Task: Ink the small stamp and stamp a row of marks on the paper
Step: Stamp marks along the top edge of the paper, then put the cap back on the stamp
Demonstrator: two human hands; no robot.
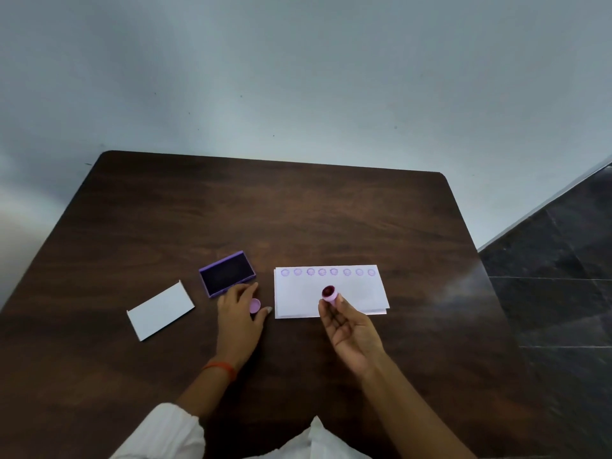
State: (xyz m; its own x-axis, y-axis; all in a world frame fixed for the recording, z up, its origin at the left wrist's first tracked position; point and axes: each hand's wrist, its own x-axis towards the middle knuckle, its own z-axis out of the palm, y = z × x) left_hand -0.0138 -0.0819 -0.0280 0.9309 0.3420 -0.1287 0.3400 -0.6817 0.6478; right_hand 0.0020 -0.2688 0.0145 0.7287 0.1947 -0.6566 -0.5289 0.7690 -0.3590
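My right hand holds the small pink stamp by its body, with the dark inked face turned up towards me, above the lower part of the white paper. A row of several purple round marks runs along the paper's far edge. My left hand rests on the table beside the open purple ink pad, fingertips at the pad's near edge. The stamp's pink cap sits between the thumb and forefinger of that hand.
The ink pad's white lid lies flat to the left. The dark wooden table stretches far back to a pale wall. A dark tiled floor shows beyond the table's right edge.
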